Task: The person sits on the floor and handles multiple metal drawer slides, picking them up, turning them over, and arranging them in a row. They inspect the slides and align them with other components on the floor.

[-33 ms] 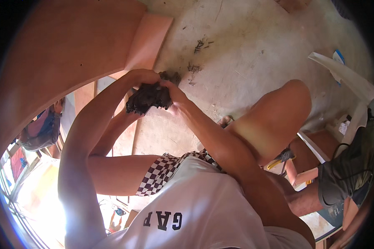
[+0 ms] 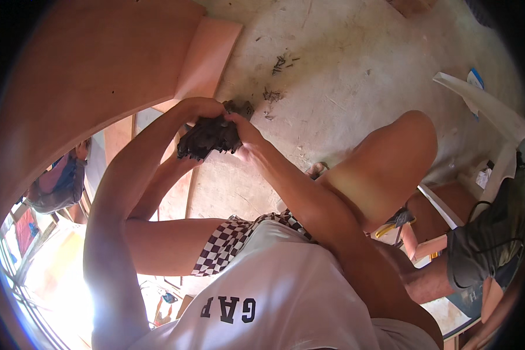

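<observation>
Nothing has visibly shifted since a moment ago, so the handling looks no further along. The left hand (image 2: 206,107) and right hand (image 2: 245,135) curl their partly hidden fingers around a dark, jagged bundle (image 2: 209,135), upper frame, left of centre.

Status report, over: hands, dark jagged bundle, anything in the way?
Left hand and right hand gripping the dark jagged bundle. Small dark pieces on the floor nearby, clear of both hands.
</observation>
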`<state>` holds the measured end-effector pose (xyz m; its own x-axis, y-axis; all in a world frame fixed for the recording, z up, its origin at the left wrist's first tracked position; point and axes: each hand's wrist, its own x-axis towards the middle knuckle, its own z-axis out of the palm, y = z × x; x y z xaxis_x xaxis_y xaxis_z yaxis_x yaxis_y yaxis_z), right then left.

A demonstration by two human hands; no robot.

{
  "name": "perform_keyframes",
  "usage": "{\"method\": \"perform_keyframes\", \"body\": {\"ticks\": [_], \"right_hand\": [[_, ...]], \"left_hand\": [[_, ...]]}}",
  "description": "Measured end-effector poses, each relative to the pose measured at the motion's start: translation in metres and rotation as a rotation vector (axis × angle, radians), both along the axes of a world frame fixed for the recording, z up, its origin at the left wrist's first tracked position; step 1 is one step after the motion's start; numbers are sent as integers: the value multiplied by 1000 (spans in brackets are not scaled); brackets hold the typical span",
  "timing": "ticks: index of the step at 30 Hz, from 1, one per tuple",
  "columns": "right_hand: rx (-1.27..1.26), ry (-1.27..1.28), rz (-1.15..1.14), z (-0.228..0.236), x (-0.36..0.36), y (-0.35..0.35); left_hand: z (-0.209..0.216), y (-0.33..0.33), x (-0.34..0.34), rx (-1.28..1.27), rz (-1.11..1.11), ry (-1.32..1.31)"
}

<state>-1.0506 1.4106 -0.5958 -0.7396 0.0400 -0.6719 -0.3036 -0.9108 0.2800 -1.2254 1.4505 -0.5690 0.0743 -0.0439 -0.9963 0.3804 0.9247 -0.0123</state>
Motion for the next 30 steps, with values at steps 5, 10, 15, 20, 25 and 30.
{"method": "perform_keyframes", "body": {"ticks": [5,10,15,20,25,30], "right_hand": [[-10,-124,-66,-14,-15,-4],[-31,-282,36,0,-24,22],[4,-33,-37,-14,-31,17],[-84,-39,-31,-9,-29,20],[-91,-55,-209,-52,-35,10],[-10,-103,-138,-43,-39,-13]], "left_hand": [[-15,9,-5,-37,-41,-37],[-8,22,-1,-11,-139,-15],[-40,4,-12,-10,72,13],[-26,-6,-6,-93,329,-68],[-13,4,10,30,604,-157],[-6,-24,13,24,678,-142]]}}
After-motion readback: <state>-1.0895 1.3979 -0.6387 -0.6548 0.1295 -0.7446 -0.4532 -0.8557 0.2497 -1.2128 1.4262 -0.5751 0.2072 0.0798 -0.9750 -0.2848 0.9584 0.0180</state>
